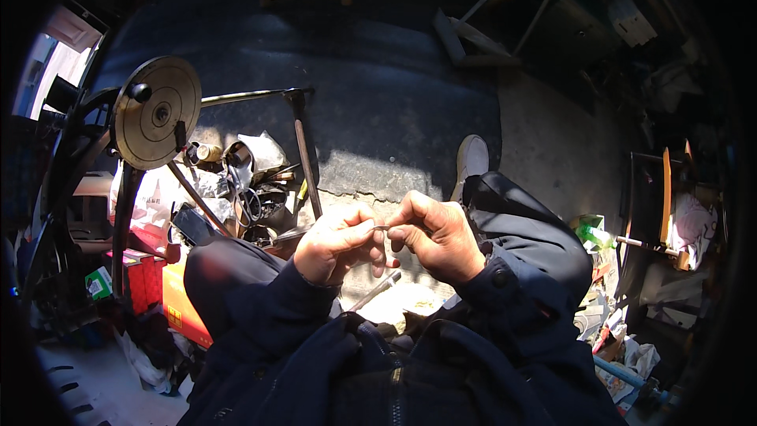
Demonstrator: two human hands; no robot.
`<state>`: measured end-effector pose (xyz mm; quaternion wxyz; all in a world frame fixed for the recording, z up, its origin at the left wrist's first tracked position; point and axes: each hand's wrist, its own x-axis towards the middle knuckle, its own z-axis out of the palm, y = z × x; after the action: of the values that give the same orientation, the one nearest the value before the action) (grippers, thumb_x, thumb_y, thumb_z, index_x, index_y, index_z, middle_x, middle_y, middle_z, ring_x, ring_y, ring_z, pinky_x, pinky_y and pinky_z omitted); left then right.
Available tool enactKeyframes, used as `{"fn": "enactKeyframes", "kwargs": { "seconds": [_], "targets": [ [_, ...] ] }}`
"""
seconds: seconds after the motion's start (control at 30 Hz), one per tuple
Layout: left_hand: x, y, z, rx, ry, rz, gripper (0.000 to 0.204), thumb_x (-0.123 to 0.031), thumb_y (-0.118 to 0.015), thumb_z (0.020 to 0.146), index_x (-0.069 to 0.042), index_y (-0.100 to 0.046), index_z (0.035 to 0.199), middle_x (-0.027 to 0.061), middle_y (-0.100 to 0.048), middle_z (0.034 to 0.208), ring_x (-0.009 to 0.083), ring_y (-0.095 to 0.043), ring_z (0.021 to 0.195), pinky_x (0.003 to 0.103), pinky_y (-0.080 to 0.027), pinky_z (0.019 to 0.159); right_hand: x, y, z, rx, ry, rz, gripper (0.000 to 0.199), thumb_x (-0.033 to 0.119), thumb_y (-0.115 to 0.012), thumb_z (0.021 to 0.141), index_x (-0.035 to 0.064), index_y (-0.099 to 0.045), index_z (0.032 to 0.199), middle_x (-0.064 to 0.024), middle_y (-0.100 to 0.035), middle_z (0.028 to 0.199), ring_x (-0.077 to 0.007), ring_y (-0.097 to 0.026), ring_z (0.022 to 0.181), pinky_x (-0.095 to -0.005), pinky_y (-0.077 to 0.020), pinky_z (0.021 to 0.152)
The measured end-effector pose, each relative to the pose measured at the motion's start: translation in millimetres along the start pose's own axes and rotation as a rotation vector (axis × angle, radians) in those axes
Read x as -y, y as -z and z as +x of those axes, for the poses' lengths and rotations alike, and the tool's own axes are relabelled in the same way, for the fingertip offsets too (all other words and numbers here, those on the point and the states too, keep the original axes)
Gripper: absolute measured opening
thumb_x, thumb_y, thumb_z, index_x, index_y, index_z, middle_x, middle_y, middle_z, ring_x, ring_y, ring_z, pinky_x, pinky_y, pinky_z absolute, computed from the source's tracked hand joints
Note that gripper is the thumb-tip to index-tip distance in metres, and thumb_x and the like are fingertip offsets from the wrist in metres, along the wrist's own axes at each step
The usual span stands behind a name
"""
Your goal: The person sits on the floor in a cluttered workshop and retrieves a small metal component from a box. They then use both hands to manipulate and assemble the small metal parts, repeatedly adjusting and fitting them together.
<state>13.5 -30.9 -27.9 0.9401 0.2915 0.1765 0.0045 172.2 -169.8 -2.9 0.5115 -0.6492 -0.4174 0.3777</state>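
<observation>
We held a thin metal pin (381, 228) between our left hand (337, 246) and our right hand (438, 235), both pinching its ends, up over our lap. A metal rod (377, 289) poked out below. The work looked only partly done.
</observation>
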Motion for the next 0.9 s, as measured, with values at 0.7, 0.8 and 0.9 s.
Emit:
{"fn": "enactKeyframes", "kwargs": {
  "seconds": [0.7,0.8,0.9],
  "targets": [
    [10.6,-6.2,2.1,-0.151,-0.214,0.165,0.019,-0.017,-0.046,0.100,-0.004,-0.053,0.088,0.0110,-0.059,0.081,0.0226,-0.061,0.076,0.037,-0.053,0.075,-0.8,-0.9,-0.2,-0.083,-0.130,0.184,0.004,0.000,-0.067,0.093,-0.0017,-0.065,0.097,-0.0075,-0.073,0.084,-0.0102,-0.069,0.079,-0.0256,-0.0545,0.072],
    [12.1,7.0,10.5,0.020,-0.238,0.069,0.026,-0.024,-0.048,0.103,-0.005,-0.052,0.086,0.0108,-0.057,0.078,0.0248,-0.061,0.074,0.040,-0.054,0.076,0.0,-0.6,-0.1,-0.076,-0.135,0.233,0.004,0.000,-0.066,0.094,-0.0023,-0.065,0.097,-0.0067,-0.071,0.084,-0.0102,-0.068,0.079,-0.0253,-0.0540,0.073],
    [16.4,9.9,12.6,0.062,-0.265,-0.087,0.034,-0.032,-0.049,0.105,-0.005,-0.051,0.085,0.0111,-0.056,0.076,0.0271,-0.061,0.074,0.043,-0.054,0.076,2.0,-2.2,0.3,-0.083,-0.143,0.300,0.003,0.001,-0.065,0.096,-0.0023,-0.064,0.097,-0.0060,-0.070,0.082,-0.0100,-0.066,0.078,-0.0251,-0.0538,0.072]
  ]
}}
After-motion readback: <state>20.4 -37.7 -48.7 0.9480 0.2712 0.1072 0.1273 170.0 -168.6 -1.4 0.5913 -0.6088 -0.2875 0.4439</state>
